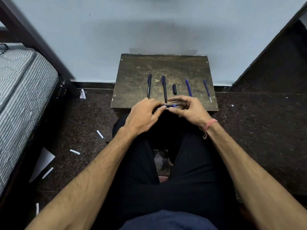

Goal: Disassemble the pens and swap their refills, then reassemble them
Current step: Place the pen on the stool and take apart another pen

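A dark pen (169, 106) with a blue part showing lies crosswise between my two hands at the near edge of the small wooden table (132, 80). My left hand (142, 113) pinches its left end. My right hand (187, 108) holds its right end with thumb and fingers curled round it. On the table lie a capped black pen (149, 86), a second dark pen (164, 88), a short black cap (174, 88) and two blue refills (188, 87) (207, 90), all pointing away from me.
The table stands against a pale wall (149, 27). A striped mattress (21, 90) lies at the left, and dark panels rise at both sides. White paper scraps (75, 152) litter the dark floor. My legs in black trousers (166, 163) sit below the table.
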